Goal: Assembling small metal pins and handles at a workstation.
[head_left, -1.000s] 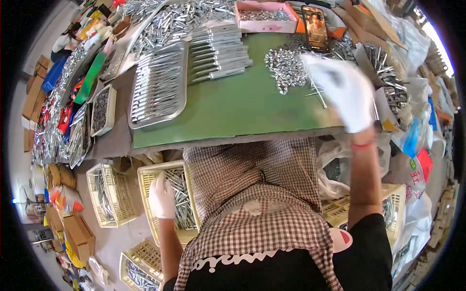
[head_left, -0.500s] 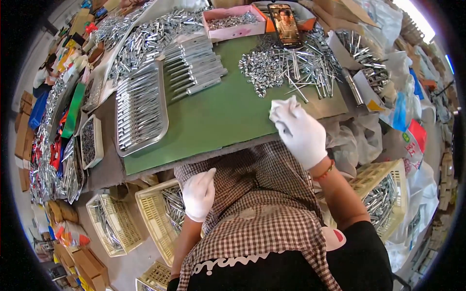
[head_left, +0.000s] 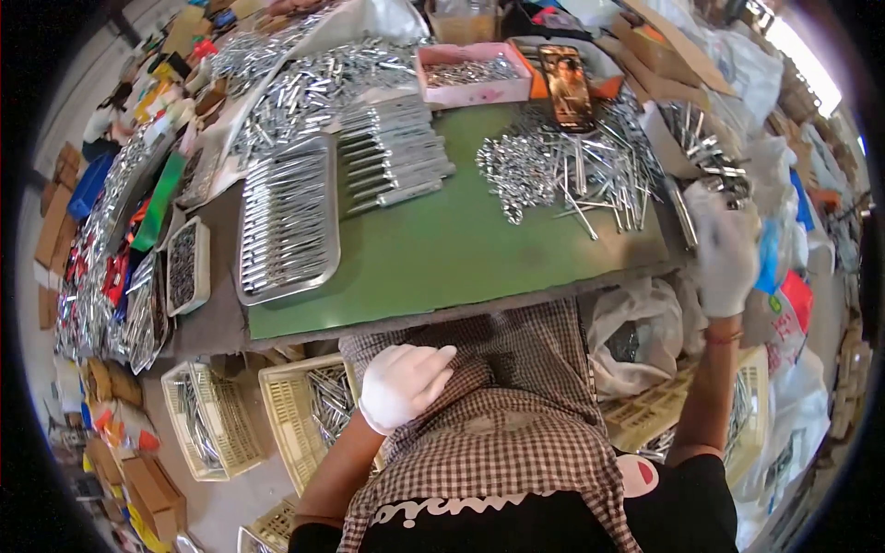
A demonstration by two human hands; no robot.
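Note:
My left hand [head_left: 406, 387], in a white glove, rests at my lap against the checked apron [head_left: 498, 433]. Its fingers are loosely bent and hold nothing. My right hand [head_left: 724, 253], also gloved, reaches past the right edge of the green work mat [head_left: 406, 267]. It is beside a metal tube [head_left: 680, 214] and a carton of shiny metal parts [head_left: 710, 147]; motion smears its fingers, so I cannot see a grip. On the mat lie a pile of small metal pieces [head_left: 516, 170], loose thin rods [head_left: 599, 184] and a row of thicker-ended metal rods [head_left: 396, 152].
A metal tray [head_left: 334, 230] of lined-up rods sits at the mat's left. Behind are a pink box [head_left: 475, 94] of parts and an upright phone [head_left: 567, 88]. Cream crates [head_left: 277, 405] stand below the table on both sides; a clear plastic bag [head_left: 636, 341] hangs at the right edge.
My right hand has swung right, from the mat's front edge to beside the carton of metal parts. My left hand has shifted slightly right over the apron. The whole view has tilted a little.

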